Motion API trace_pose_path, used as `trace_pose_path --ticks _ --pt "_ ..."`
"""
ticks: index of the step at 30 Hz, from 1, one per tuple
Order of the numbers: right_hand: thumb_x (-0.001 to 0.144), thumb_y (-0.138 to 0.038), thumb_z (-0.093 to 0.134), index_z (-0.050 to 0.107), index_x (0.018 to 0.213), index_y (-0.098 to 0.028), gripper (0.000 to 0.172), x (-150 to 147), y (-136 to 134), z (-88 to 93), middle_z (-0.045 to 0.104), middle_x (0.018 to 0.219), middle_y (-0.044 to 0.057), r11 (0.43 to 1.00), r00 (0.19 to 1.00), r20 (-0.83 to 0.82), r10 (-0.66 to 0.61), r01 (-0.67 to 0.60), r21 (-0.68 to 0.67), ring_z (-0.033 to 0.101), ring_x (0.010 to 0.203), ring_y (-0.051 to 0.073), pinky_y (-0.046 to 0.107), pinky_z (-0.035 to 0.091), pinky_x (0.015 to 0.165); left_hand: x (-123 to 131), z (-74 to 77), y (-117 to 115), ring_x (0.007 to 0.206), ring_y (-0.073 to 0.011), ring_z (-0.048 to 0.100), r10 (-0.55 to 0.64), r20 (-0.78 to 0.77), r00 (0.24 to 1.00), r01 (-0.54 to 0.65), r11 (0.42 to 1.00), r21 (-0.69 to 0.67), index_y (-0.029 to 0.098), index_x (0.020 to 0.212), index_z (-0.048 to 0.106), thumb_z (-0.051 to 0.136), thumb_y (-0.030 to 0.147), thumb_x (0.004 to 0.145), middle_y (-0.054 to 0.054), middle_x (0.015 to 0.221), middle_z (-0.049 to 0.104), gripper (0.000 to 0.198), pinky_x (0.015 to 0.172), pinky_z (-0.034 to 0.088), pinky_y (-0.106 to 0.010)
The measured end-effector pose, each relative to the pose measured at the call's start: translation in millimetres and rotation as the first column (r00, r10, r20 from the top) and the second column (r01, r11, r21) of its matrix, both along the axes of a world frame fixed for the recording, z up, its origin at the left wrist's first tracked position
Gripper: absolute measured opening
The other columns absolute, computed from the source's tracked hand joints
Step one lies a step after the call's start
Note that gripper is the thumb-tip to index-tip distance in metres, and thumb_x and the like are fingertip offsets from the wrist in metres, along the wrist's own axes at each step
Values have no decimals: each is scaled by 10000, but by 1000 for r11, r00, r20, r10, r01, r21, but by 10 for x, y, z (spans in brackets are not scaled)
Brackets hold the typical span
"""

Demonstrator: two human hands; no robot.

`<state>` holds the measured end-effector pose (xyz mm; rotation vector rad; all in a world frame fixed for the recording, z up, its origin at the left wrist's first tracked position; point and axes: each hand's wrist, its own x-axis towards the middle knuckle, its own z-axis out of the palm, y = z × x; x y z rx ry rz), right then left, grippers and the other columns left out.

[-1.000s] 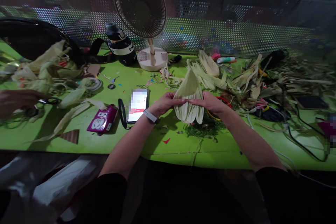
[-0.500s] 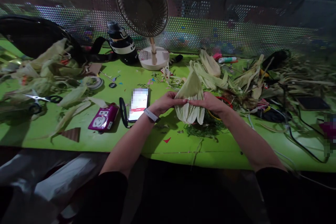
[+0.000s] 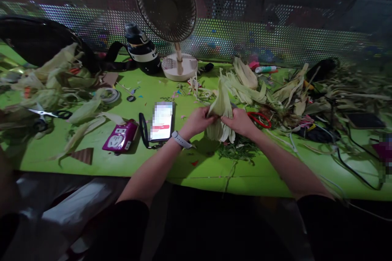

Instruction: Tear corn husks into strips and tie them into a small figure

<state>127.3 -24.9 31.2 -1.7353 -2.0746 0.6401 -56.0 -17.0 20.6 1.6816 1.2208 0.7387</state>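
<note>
Corn husk, pale green (image 3: pixel 221 104), is held above a littered green table (image 3: pixel 183 171) by a person's two bare hands, its pointed tip raised and its loose lower ends hung over a tangle of green strands (image 3: pixel 237 151). One side is pinched by the left hand (image 3: pixel 197 122), the thumb drawn in close to the fingers; the other is gripped by the right hand (image 3: pixel 240 121), its thumb pressed on the front, the fingers behind largely hidden by the leaf. Half a second earlier the husk was spread broad and nearly flat, with both thumbs brought almost together across its middle; now it is gathered into a narrower, folded shape, and the thumbs are parted. More of a red ring (image 3: pixel 261 119), just beside the right forearm, is exposed than before. Scissors (image 3: pixel 53 113), partly covered by a co-worker's hand a second ago, are now seen lying near a heap of husks (image 3: pixel 55 77) at left. A lit phone (image 3: pixel 162 121) and a purple power socket (image 3: pixel 120 138) are left where they lay, between scissors and hands; behind them, a fan (image 3: pixel 167 8) and a dark bottle (image 3: pixel 143 51) are likewise unmoved.
</note>
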Motion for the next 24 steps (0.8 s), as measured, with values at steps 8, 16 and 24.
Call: trace_pose_path --ticks 8,16,24 --pt "926 -337 494 701 1105 -102 361 -200 -137 109 779 1025 171 999 910 414 -27 11 41 721 959 291 323 456 750 139 70 -178 611 -159 480 140 -426 894 -5 953 302 152 762 645 598 215 887 -53 700 617 148 603 275 -307" --pt "922 -311 506 696 1093 -115 323 -200 -115 31 776 1044 169 995 902 429 -50 6 104 716 962 293 330 452 766 155 7 -182 686 -196 590 150 -475 867 55 919 390 136 848 688 581 196 904 -119 828 706 135 642 368 -309" --pt "903 -338 496 732 988 -78 361 -59 -28 68 760 855 134 998 943 332 -19 -4 68 659 759 230 299 406 684 114 15 -112 654 -163 518 152 -336 929 -12 923 385 164 771 631 569 190 907 -55 755 655 151 632 338 -298"
